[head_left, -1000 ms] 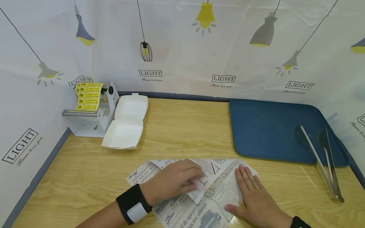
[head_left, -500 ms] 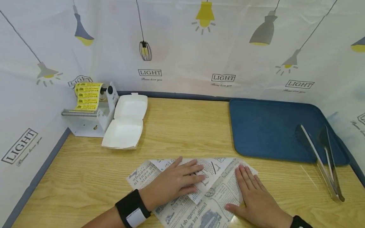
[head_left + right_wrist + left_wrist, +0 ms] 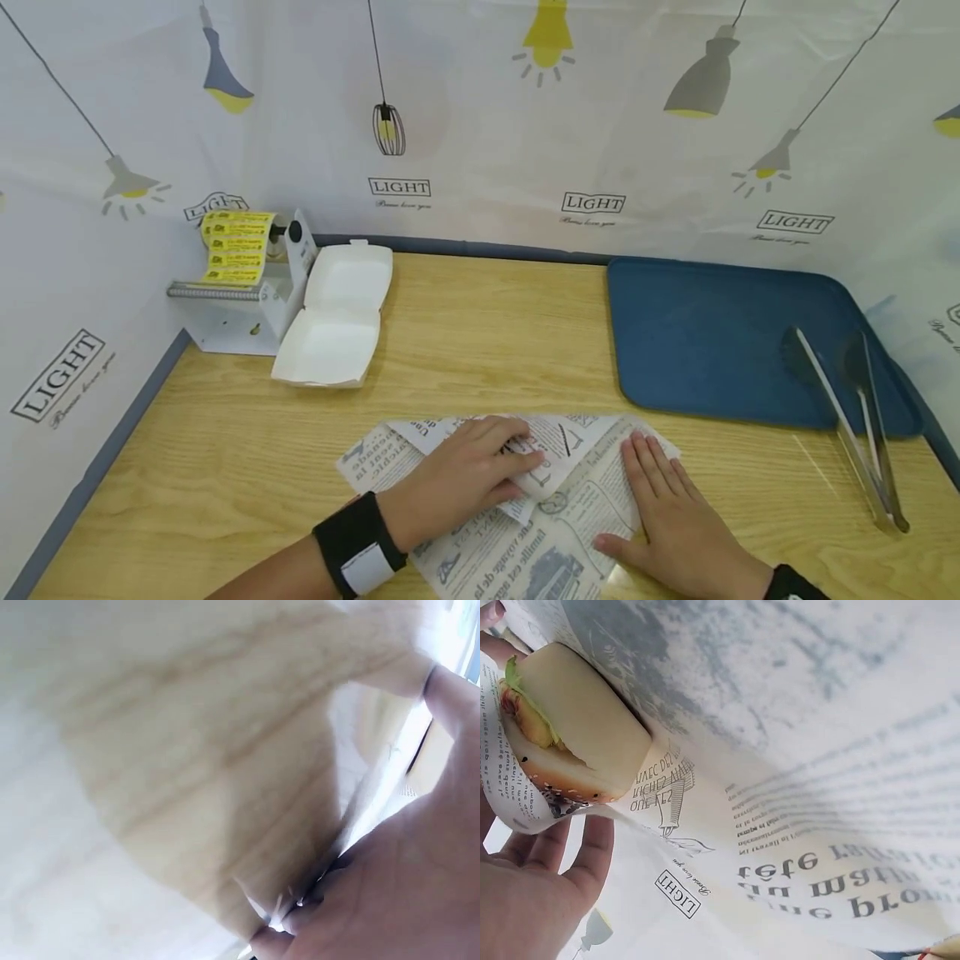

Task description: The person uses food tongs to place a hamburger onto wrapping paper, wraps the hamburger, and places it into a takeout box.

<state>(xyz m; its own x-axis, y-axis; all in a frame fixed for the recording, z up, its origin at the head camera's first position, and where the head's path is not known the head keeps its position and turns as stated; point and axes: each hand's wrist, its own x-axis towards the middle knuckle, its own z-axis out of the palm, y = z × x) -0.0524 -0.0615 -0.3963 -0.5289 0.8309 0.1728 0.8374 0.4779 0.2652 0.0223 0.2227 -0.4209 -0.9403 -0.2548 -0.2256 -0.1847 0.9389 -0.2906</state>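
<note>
Newsprint-patterned wrapping paper lies on the table, its far part folded over toward the front. Inside the fold, the left wrist view shows a sandwich with sesame seeds, lettuce and a filling; from the head view the paper hides it. My left hand curls its fingers and thumb round the sandwich through the paper. Flat on the paper's right edge rests my right hand, its fingers straight and the thumb spread. The right wrist view is blurred and shows mostly wood grain and paper beside the right hand.
An open white clamshell box stands at the back left, next to a label dispenser with a yellow roll. At the right is a blue tray, with metal tongs lying across its front edge. A lamp-printed sheet backs the table.
My left hand's fingers were loosely bent, then spread flat over the folded paper, and now curl in round the sandwich beneath. My right hand stays in place.
</note>
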